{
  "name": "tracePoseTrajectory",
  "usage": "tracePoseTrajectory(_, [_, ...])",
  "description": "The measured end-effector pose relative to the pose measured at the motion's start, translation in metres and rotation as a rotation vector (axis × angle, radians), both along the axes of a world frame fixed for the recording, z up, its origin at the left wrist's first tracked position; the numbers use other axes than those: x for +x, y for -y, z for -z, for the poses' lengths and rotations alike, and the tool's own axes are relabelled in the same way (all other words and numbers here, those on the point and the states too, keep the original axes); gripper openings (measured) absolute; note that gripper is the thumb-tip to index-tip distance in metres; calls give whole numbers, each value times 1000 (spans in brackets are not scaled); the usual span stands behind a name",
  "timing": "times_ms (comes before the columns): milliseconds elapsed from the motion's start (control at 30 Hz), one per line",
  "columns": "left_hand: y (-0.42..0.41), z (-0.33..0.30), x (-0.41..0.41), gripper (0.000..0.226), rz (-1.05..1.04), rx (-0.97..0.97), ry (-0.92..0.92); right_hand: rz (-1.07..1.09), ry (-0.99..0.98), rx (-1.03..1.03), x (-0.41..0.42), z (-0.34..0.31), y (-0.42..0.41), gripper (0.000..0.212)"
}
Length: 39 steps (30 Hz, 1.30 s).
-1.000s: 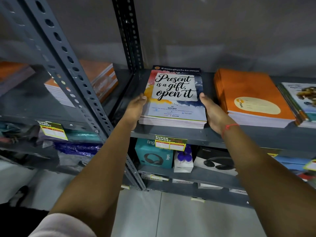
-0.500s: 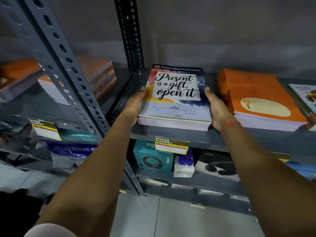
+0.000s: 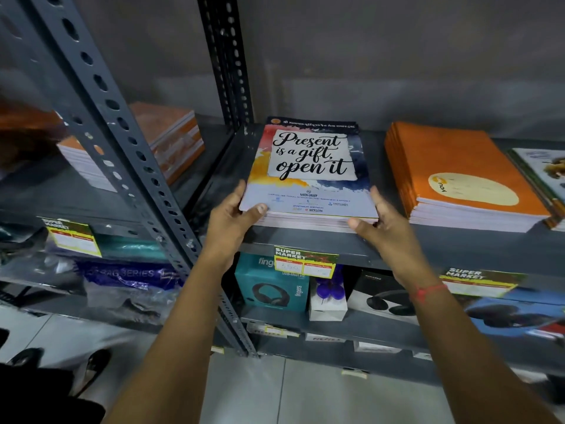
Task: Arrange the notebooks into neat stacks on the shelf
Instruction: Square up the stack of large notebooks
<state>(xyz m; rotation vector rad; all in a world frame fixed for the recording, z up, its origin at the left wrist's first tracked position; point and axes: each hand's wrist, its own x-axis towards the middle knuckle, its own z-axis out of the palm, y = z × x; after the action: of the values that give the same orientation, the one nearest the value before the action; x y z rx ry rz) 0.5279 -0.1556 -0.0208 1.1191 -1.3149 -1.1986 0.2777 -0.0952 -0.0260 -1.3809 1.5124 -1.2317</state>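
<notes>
- At the left of the frame, behind a slanted perforated upright [image 3: 101, 96], a stack of orange-covered notebooks [image 3: 165, 139] lies on the grey shelf's left bay, partly hidden by the upright.
- Below it, at lower left, a yellow-green price tag [image 3: 73, 237] hangs on the shelf edge.
- Left of centre, the left hand [image 3: 232, 218] grips the near left corner of the middle stack, thumb on the front edge and fingers along the side.
- In the centre, the stack of "Present is a gift, open it" notebooks [image 3: 312, 166] lies flat on the grey shelf [image 3: 458, 243], near its front edge, both near corners held.
- Under it, a teal headphone box [image 3: 272, 289] stands on the lower shelf.
- Right of centre, the right hand [image 3: 385, 228] clasps the near right corner, thumb across the front edge; a red thread [image 3: 428, 290] circles the wrist.
- At the right, a stack of orange notebooks [image 3: 458, 175] lies apart from the middle one, and a further stack with a pictured cover [image 3: 547, 169] touches it at the frame's right edge.
</notes>
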Motion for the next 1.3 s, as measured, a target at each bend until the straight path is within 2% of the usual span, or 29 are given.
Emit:
tracePoseTrajectory(100, [2,3,6,69,47,22,5,43,-3,-21,3,5,2,76])
tracePoseTrajectory(433, [4,4,10,51,-40,24,5,136,40,-53,8,2,-1,65])
tracePoseTrajectory(1067, [5,8,10,49,-80,13,48,146,-18,-57,6,4,-1,57])
tracePoseTrajectory(1300, [4,12,11,55,-70,-19,17,117,-50,-62,6,2,-3,66])
